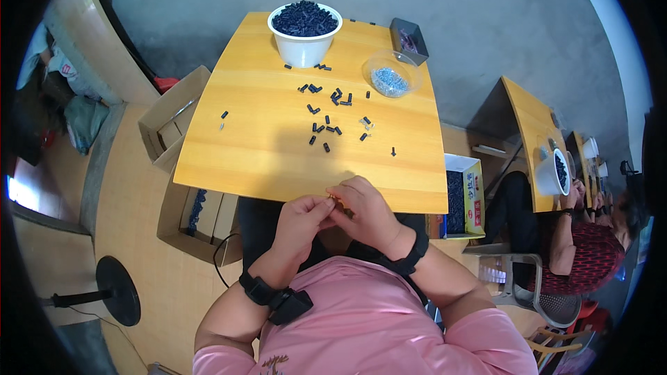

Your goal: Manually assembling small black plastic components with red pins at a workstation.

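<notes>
My left hand (303, 221) and my right hand (364, 212) meet at the front edge of the wooden table (222, 156). Fingertips of both are pinched together around something small; a brownish bit shows between them, too small to name. Beyond my hands, several short black cylindrical pieces (327, 146) lie scattered over the middle of the table. A white bucket (300, 54) heaped with the same kind of black pieces stands at the far edge. To its right is a clear round bowl (417, 83) of small silvery parts.
A dark rectangular tray (410, 40) sits at the far right corner. Cardboard boxes (174, 219) stand on the floor at the left, and a printed box (474, 198) of black pieces at the right. Another person (583, 250) works at a neighbouring table.
</notes>
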A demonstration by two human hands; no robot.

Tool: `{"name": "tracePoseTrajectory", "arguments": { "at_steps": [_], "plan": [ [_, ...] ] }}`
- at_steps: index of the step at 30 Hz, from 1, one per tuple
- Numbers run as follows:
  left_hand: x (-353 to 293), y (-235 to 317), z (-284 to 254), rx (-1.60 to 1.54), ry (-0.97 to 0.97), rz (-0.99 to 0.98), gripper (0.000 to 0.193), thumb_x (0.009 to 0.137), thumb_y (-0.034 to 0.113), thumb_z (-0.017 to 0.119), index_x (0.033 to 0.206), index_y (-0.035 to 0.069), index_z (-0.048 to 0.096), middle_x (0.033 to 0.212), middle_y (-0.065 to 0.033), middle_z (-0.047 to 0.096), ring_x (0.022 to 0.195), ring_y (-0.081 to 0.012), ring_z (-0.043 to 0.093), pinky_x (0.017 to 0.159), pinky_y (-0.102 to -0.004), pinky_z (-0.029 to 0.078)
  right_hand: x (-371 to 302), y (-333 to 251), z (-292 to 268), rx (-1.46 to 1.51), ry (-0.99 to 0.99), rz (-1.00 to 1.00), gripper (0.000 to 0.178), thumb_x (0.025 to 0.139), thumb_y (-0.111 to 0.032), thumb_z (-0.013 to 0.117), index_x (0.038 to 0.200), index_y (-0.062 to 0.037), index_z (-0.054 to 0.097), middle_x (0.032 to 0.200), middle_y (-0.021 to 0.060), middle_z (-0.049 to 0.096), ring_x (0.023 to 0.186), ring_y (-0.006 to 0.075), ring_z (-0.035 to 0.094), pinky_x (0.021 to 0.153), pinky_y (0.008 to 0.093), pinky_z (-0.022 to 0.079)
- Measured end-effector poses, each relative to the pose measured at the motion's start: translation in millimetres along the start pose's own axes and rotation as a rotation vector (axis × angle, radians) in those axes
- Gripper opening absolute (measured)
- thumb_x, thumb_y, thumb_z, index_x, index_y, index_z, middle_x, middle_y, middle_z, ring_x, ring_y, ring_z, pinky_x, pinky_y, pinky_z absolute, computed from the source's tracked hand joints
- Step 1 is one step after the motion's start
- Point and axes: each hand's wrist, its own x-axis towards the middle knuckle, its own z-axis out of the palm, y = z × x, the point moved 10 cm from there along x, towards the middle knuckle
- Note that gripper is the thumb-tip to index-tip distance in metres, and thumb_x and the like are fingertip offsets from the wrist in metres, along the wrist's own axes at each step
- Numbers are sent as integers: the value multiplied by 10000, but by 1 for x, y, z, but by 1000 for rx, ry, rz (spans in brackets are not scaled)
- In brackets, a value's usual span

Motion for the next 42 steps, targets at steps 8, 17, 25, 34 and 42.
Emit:
{"name": "tracePoseTrajectory", "arguments": {
  "at_steps": [8, 17, 25, 34, 42],
  "plan": [
    [-4, 4, 5, 68, -12, 21, 167, 907, 130, 581, 909, -27, 639, 835, -75, 650, 744, -117, 619, 711, -238, 524, 12, -18, -7, -143, -129, -89, 167, 679, -113, 654, 767, -16, 551, 765, 125, 508, 755, 312, 506, 678, 385, 450],
    [-4, -20, -10, 63, 87, -112, 161, 919, 124, 549, 894, -14, 629, 855, -72, 642, 767, -123, 612, 723, -251, 513, 0, 0, 18, -92, -174, -63, 191, 659, -115, 678, 771, -23, 553, 755, 134, 530, 752, 320, 535, 649, 378, 454],
    [0, -68, -20, -66, 137, -314, 131, 914, 110, 524, 954, 21, 610, 907, -61, 629, 834, -150, 601, 806, -285, 483, -9, 33, 21, -139, -207, 177, 292, 588, -148, 735, 772, -26, 544, 778, 141, 538, 793, 335, 534, 679, 397, 460],
    [0, -64, -23, -95, 193, -267, 139, 905, 100, 533, 962, 1, 613, 908, -76, 638, 842, -156, 609, 813, -285, 482, -4, 28, 29, -163, -257, 91, 270, 581, -158, 741, 711, -58, 526, 743, 102, 524, 769, 300, 542, 636, 380, 458],
    [2, -66, -20, -107, 207, -258, 140, 908, 98, 517, 956, 8, 613, 892, -69, 639, 805, -149, 606, 775, -267, 481, -4, 32, 28, -135, -245, 118, 212, 568, -127, 720, 667, -69, 542, 719, 89, 537, 757, 288, 555, 625, 372, 462]
  ]
}}
